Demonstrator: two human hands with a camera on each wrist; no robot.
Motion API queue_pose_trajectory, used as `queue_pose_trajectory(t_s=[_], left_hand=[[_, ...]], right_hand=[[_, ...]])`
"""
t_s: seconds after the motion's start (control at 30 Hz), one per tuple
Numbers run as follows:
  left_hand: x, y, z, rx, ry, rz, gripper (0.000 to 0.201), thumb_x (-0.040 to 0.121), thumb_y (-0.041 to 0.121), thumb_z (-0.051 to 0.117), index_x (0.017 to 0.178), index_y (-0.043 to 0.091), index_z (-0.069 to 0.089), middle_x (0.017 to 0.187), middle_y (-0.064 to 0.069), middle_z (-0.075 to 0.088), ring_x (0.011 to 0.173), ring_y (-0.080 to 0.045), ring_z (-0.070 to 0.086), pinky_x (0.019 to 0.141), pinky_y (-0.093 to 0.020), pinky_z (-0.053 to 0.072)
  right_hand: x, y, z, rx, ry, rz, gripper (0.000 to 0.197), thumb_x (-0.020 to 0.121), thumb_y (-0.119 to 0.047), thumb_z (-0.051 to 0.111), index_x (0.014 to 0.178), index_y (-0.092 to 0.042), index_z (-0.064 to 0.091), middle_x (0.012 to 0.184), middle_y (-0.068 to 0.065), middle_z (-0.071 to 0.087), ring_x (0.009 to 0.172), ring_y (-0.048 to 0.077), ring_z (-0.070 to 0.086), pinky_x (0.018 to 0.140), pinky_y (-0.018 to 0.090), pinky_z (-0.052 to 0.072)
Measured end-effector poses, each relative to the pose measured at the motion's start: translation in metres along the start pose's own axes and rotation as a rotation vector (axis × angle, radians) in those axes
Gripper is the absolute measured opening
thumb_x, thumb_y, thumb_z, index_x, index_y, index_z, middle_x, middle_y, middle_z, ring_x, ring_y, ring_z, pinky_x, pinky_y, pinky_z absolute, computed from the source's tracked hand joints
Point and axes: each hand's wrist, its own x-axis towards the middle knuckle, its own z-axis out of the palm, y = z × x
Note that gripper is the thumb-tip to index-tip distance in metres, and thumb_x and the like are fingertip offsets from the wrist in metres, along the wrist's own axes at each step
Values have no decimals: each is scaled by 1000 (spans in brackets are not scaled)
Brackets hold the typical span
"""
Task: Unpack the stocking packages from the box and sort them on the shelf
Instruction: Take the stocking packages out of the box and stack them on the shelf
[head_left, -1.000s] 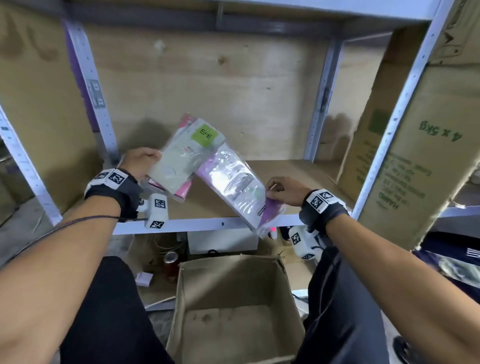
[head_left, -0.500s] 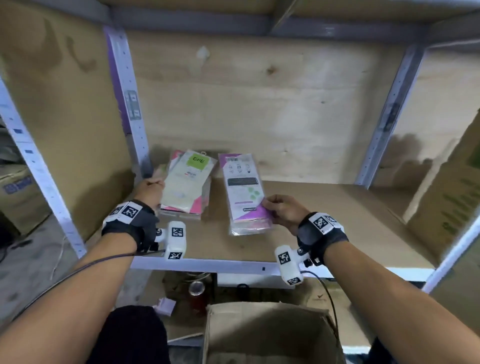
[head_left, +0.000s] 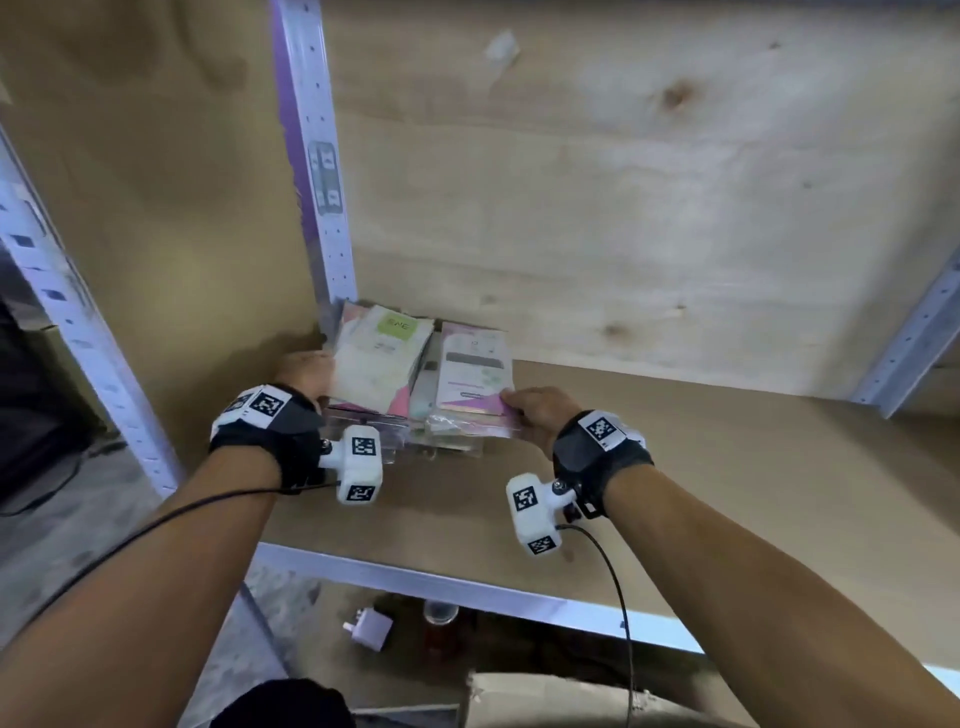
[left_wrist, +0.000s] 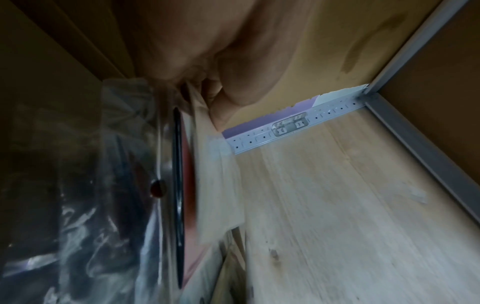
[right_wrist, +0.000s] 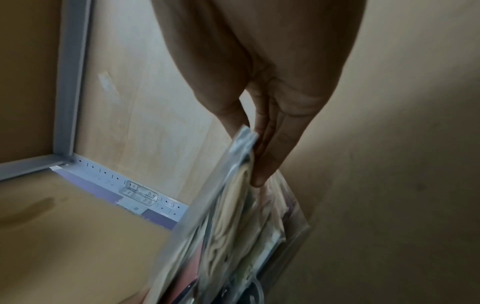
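Note:
Two stacks of stocking packages lie side by side in the back left corner of the wooden shelf (head_left: 727, 467). The left stack (head_left: 382, 364) has a green label on top, and my left hand (head_left: 317, 369) grips its left edge. In the left wrist view the left hand (left_wrist: 207, 88) pinches the clear wrappers (left_wrist: 182, 185). The right stack (head_left: 472, 374) shows a white and purple card. My right hand (head_left: 514, 402) pinches its near right corner. In the right wrist view the right hand's (right_wrist: 249, 133) thumb and fingers close on the stack's edge (right_wrist: 233, 216).
A perforated metal upright (head_left: 317, 182) stands just behind the left stack, and plywood walls close the back and left. The shelf board stretches on to the right. Below the shelf's front rail lie a white plug (head_left: 371, 629) and a cup (head_left: 440, 613). The cardboard box (head_left: 571, 696) is at the bottom.
Both hands have carried their stacks down from the air onto the shelf and slid them back toward the left corner. The two stacks are now closer together.

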Motion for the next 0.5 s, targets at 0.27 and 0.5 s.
queue_pose_trajectory(t_s=[0.27,0.5], left_hand=[[45,-29,27,-207,63,-36,42,99,3,47,140,-2,49,144,-21,51,132,-36,51,75,-26,48],[50,-34,37,-372,177,-66,38,82,0,60,118,4,70,122,-15,68,113,-34,63,103,-43,50]], right_hand=[[36,0,16,-104,72,11,24,90,-14,66,68,-8,59,83,15,57,80,27,54,79,40,49],[50,-1,23,-135,78,-54,26,86,-22,73,95,-10,53,78,7,60,74,27,63,81,52,59]])
